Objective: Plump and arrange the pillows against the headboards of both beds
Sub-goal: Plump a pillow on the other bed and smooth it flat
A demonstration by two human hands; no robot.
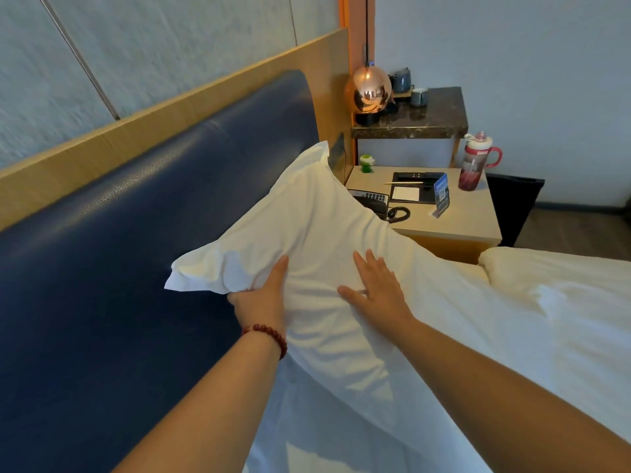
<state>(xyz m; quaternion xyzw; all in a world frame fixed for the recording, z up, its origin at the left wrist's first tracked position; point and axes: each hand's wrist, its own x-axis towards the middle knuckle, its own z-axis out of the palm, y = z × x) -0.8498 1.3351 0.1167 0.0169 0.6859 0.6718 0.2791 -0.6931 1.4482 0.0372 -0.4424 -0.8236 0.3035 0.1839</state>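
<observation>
- While pillow [317, 227] stands tilted on bed [512, 353] — just beside headboard [136, 216] — left hand [261, 298] grips its lower-left edge, thumb in front, fingers curled behind.
- Right hand [377, 288] flat on pillow face, fingers spread.
- Counter [461, 223] beyond: phone [372, 203], bottle [473, 165].

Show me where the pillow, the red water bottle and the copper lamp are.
pillow [317, 213], head view, on the middle of its white front.
red water bottle [473, 169], head view, on its patterned body.
copper lamp [368, 88], head view, on its shiny round shade.
</observation>
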